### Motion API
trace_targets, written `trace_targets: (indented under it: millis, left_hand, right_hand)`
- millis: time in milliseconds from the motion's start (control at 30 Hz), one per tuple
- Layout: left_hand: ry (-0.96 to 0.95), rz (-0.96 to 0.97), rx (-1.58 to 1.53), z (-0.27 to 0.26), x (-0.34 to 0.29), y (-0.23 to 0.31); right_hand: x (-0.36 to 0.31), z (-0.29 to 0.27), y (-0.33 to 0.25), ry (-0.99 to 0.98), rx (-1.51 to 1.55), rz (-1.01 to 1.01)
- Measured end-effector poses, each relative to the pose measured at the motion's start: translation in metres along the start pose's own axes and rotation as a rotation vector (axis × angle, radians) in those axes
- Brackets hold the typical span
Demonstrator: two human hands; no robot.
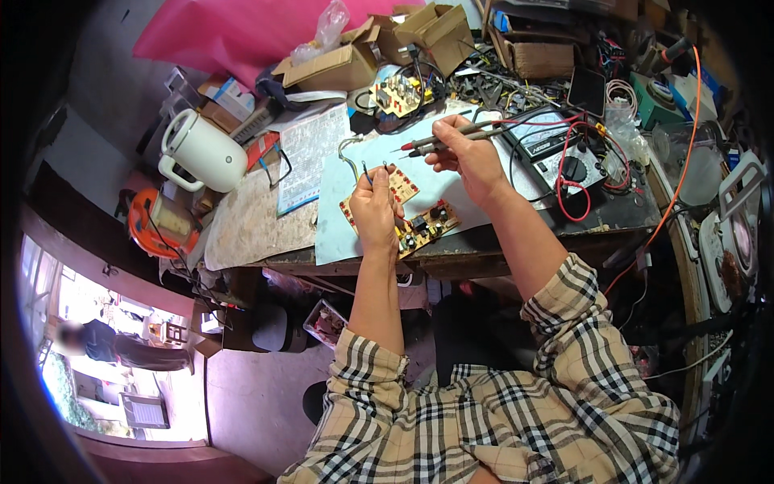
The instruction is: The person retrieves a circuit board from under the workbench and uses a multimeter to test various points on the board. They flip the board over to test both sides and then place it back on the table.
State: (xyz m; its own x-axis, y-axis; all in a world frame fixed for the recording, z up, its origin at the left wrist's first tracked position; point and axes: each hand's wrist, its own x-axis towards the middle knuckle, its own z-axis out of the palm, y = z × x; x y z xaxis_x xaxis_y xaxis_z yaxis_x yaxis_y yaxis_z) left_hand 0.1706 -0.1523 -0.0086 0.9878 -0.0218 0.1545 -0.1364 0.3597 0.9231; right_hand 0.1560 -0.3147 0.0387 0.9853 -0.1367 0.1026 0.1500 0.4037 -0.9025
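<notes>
My left hand [376, 216] is closed over the circuit boards, its thumb and fingers pinching a thin wire with a dark tip that pokes up above them. Beneath and beside it lie a circuit board with red parts along its edges [401, 184] and a second board crowded with components [429, 227]. Up and to the right, my right hand [469, 157] grips two test probes [431, 148] together, red and black, their tips pointing left toward the first board. Their leads run to an analog multimeter [564, 157] at the right.
Light blue paper [339, 230] covers the bench under the boards. Printed sheets [310, 153], a white kettle [204, 151] and an orange object [158, 222] stand left. Cardboard boxes [334, 66] and heaped cables [516, 89] fill the back. Far left, a person [121, 345] is visible beyond a doorway.
</notes>
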Motion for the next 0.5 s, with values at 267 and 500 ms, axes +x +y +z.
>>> trace_targets:
  millis: [267,500]
  left_hand:
    - [0.036,-0.027,-0.076,-0.002,0.002,-0.001]
    - [0.027,0.010,-0.082,-0.008,0.001,-0.002]
  right_hand:
    - [-0.001,0.005,0.006,-0.029,0.014,0.047]
    - [-0.001,0.002,0.013,-0.116,0.027,0.076]
